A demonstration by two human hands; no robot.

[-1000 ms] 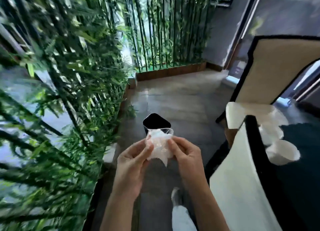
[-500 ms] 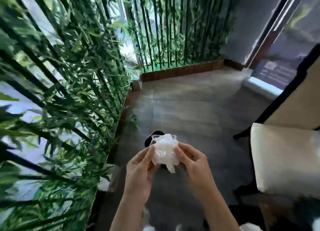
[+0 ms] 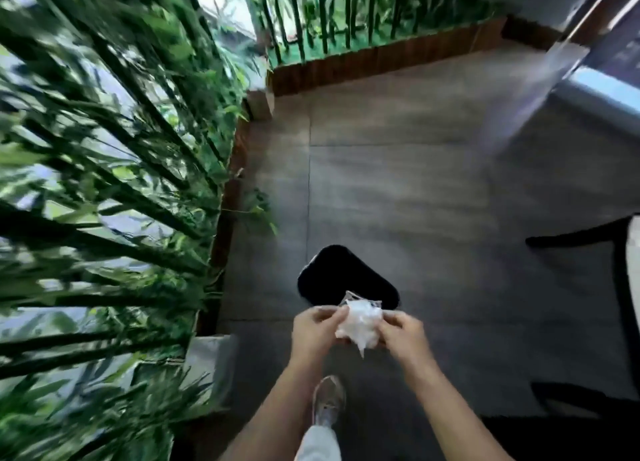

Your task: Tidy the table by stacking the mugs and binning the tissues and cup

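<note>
A clear plastic cup [image 3: 360, 303] stuffed with crumpled white tissues [image 3: 362, 325] is held between both my hands. My left hand [image 3: 313, 332] grips its left side and my right hand [image 3: 403, 332] grips its right side. A tissue corner hangs below the cup. The cup sits just at the near edge of a black bin [image 3: 341, 277] that stands open on the grey floor. The mugs and the table are out of view.
Bamboo plants [image 3: 104, 183] in a wooden-edged planter [image 3: 228, 197] fill the left side and the back. A cream chair with black legs [image 3: 633, 270] is at the right edge. My shoe [image 3: 327, 400] is on the grey tiles [image 3: 398, 183] below the hands.
I have stepped closer to the bin, which now lies larger and just beyond the cup. The view has tilted down; the chair and table have slid out to the right. Both hands still hold the cup.
</note>
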